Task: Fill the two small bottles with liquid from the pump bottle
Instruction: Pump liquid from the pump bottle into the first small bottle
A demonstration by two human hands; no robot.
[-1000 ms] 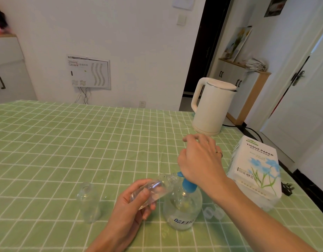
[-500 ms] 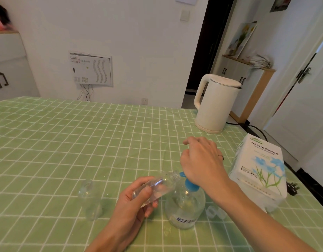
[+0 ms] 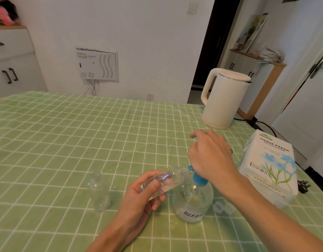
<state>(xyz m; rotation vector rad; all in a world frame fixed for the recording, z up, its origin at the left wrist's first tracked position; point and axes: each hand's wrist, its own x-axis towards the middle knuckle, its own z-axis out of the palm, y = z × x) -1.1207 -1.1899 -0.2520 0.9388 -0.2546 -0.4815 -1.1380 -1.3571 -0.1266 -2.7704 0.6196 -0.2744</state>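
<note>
A clear pump bottle [image 3: 192, 202] with a blue pump head stands on the green checked tablecloth [image 3: 66, 142]. My right hand [image 3: 209, 155] rests on top of the pump head and covers most of it; its fingers are loosely bent. My left hand [image 3: 138, 195] grips a small clear bottle [image 3: 166, 179], tilted so its open mouth meets the blue nozzle. A second small clear bottle [image 3: 99, 192] stands upright and uncapped to the left, apart from both hands.
A white electric kettle [image 3: 224, 99] stands at the back right with its cord running off the table. A white tissue paper pack [image 3: 270, 166] lies right of the pump bottle. Small clear caps [image 3: 220, 208] lie beside the pump bottle's base.
Both hands and bottles keep their places; my right hand stays on the pump head. The view has shifted slightly.
</note>
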